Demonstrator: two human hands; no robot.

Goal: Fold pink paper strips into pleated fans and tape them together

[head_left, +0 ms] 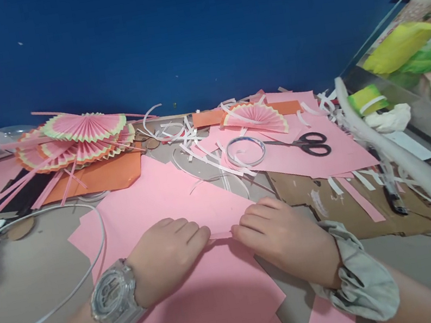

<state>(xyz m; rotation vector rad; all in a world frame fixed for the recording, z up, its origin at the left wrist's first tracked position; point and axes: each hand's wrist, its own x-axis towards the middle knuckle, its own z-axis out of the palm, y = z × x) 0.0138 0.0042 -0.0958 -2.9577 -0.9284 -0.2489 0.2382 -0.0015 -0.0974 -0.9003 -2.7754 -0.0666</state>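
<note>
Both of my hands rest on a large pink paper sheet point(151, 200) lying on the table in front of me. My left hand point(166, 260), with a clear watch point(112, 297) on the wrist, has its fingers curled and pinching the paper's folded edge. My right hand point(284, 238), a grey scrunchie point(356, 275) on its wrist, pinches the same fold from the other side. The fingertips of the two hands almost meet at the crease point(219, 235).
Folded pink paper fans point(79, 137) are piled at the back left on orange paper point(102, 177). Another fan point(253, 116), a tape ring point(246, 151) and black scissors point(312, 143) lie behind. White paper strips, a white cable point(91, 259) and cardboard point(356, 209) surround the sheet.
</note>
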